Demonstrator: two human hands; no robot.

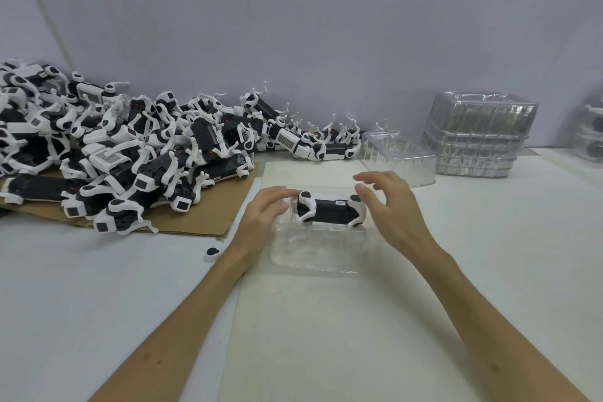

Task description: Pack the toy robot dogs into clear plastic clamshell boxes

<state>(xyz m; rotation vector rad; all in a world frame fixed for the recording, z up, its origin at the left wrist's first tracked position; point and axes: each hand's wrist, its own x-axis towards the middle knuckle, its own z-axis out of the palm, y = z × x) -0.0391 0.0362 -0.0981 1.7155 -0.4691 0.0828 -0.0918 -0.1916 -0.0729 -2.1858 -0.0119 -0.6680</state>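
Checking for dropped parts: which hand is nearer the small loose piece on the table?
Left. The left hand is just right of the loose piece; the right hand is across the toy dog.

You've got a toy dog in the clear clamshell: black body, white legs, black round hip caps, small white label. The pile at the far-left edge of the table is the same black/white, with some dotted black grids on white panels and a few red specks. The cardboard is brown, the table white, the sheet cream. The clamshell stack is clear with a silvery glare.
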